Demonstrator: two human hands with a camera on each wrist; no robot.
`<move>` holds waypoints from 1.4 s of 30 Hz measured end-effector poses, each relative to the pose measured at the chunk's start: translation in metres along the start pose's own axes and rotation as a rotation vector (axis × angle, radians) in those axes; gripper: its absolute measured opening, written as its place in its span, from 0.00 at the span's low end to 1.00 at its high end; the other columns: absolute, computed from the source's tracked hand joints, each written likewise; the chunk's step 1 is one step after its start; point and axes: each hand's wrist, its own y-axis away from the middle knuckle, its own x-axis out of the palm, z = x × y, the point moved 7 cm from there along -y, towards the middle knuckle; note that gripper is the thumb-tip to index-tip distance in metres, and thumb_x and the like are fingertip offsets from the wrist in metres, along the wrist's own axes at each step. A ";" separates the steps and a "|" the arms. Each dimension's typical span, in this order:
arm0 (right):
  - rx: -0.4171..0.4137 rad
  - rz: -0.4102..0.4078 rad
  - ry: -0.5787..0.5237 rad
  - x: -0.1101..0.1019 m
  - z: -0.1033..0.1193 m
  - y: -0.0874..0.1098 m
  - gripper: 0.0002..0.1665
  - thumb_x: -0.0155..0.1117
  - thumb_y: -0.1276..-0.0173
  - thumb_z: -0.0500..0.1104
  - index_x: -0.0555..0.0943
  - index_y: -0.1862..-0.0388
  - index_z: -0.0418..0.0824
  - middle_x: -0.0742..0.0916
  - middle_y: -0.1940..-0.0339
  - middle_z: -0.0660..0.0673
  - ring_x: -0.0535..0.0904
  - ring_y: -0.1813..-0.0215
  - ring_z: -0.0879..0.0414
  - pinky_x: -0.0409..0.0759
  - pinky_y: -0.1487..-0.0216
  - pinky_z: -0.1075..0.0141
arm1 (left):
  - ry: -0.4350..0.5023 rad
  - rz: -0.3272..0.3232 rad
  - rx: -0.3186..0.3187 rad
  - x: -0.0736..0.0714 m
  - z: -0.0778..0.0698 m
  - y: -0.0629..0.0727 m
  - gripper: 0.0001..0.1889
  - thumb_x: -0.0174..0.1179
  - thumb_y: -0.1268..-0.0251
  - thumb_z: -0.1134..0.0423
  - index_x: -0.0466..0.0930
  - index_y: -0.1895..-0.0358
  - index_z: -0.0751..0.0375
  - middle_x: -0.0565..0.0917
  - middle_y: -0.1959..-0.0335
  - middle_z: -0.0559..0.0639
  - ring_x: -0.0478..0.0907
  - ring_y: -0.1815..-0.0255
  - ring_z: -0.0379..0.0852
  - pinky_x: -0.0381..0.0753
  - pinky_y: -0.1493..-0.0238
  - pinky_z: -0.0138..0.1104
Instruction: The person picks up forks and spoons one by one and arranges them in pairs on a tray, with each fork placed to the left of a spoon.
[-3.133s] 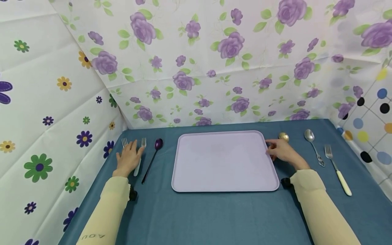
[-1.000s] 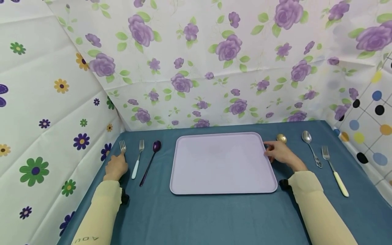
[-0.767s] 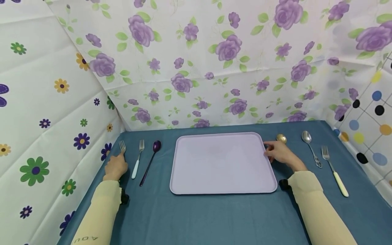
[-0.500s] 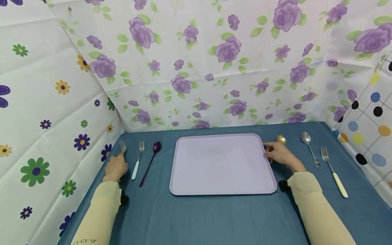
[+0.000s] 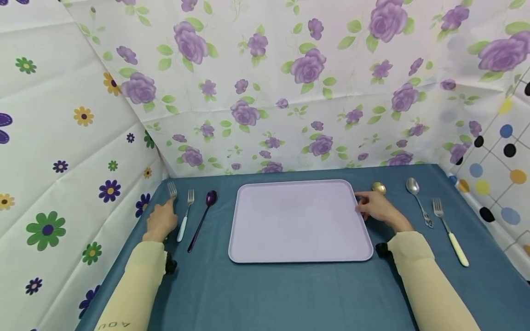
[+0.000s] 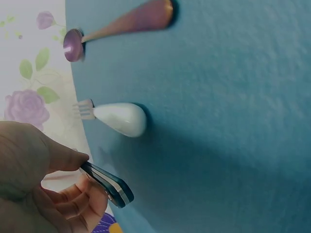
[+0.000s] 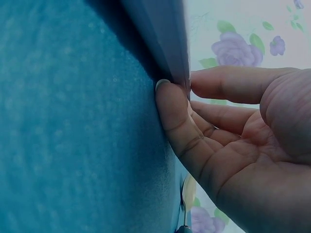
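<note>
My left hand (image 5: pixel 161 219) grips the leftmost fork (image 5: pixel 172 189), its silver tines pointing away past the fingers. In the left wrist view, thumb and fingers pinch its dark handle with a pale stripe (image 6: pixel 109 184), raised off the cloth. Just right of that hand lies a white-handled fork (image 5: pixel 185 216), then a dark purple spoon (image 5: pixel 210 198). My right hand (image 5: pixel 378 207) pinches the right edge of a pale lilac tray (image 5: pixel 300 220). In the right wrist view, the thumb is under the tray's rim (image 7: pixel 170 39) with a finger against its outer side.
Behind the right hand lies a gold spoon (image 5: pixel 378 187), its handle hidden. Farther right are a silver spoon with an ornate handle (image 5: pixel 413 186) and a cream-handled fork (image 5: pixel 457 248). Blue cloth (image 5: pixel 265 299) covers the table; flowered sheets (image 5: pixel 248 82) stand behind and beside it.
My left hand went from lying spread over the two left forks to gripping the leftmost one, then shifted slightly right with it. The right hand stays at the tray's edge.
</note>
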 end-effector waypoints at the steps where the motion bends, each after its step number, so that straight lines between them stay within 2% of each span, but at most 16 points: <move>1: -0.001 0.002 0.000 0.000 0.000 0.000 0.34 0.62 0.27 0.30 0.64 0.27 0.16 0.83 0.69 0.40 0.82 0.74 0.50 0.85 0.71 0.61 | 0.001 -0.001 -0.001 0.000 -0.001 0.000 0.29 0.45 0.23 0.72 0.56 0.21 0.75 0.64 0.33 0.87 0.66 0.35 0.85 0.69 0.40 0.74; 6: -0.006 0.004 0.007 0.000 0.000 -0.001 0.34 0.62 0.27 0.30 0.64 0.27 0.16 0.83 0.69 0.40 0.82 0.73 0.50 0.85 0.71 0.61 | 0.007 -0.007 -0.004 -0.002 -0.008 -0.003 0.30 0.47 0.24 0.72 0.57 0.21 0.72 0.64 0.32 0.86 0.66 0.34 0.84 0.69 0.39 0.73; 12: -0.009 0.004 0.014 -0.002 0.002 -0.002 0.35 0.62 0.28 0.30 0.64 0.27 0.16 0.83 0.69 0.40 0.82 0.73 0.50 0.85 0.70 0.61 | 0.009 -0.011 0.035 -0.004 -0.015 -0.004 0.31 0.47 0.24 0.72 0.57 0.20 0.72 0.65 0.32 0.85 0.68 0.36 0.83 0.71 0.40 0.72; 21: -0.002 0.003 0.010 -0.001 0.004 0.001 0.35 0.62 0.28 0.30 0.64 0.27 0.16 0.83 0.69 0.39 0.82 0.73 0.50 0.85 0.71 0.61 | 0.027 -0.003 0.064 -0.007 -0.032 0.001 0.31 0.47 0.25 0.73 0.57 0.21 0.73 0.69 0.36 0.83 0.73 0.41 0.79 0.75 0.45 0.69; 28: 0.004 0.005 0.001 0.001 0.001 0.001 0.34 0.62 0.28 0.29 0.64 0.27 0.16 0.83 0.69 0.39 0.82 0.73 0.50 0.86 0.71 0.61 | 0.030 -0.007 0.094 -0.006 -0.047 0.005 0.29 0.45 0.22 0.71 0.59 0.21 0.74 0.69 0.35 0.83 0.73 0.40 0.79 0.76 0.44 0.68; 34: -0.008 0.003 0.002 0.000 0.000 0.001 0.34 0.61 0.28 0.29 0.64 0.28 0.15 0.83 0.69 0.40 0.82 0.73 0.50 0.86 0.71 0.61 | 0.023 -0.025 0.138 -0.005 -0.061 0.007 0.28 0.44 0.22 0.71 0.61 0.22 0.74 0.73 0.38 0.82 0.75 0.43 0.77 0.77 0.47 0.66; 42: -0.019 0.005 -0.005 0.001 0.001 -0.001 0.34 0.61 0.28 0.29 0.64 0.28 0.15 0.83 0.69 0.40 0.82 0.73 0.50 0.86 0.71 0.61 | 0.023 -0.073 0.190 -0.013 -0.080 0.011 0.26 0.44 0.21 0.71 0.64 0.24 0.76 0.77 0.44 0.79 0.78 0.49 0.72 0.79 0.50 0.62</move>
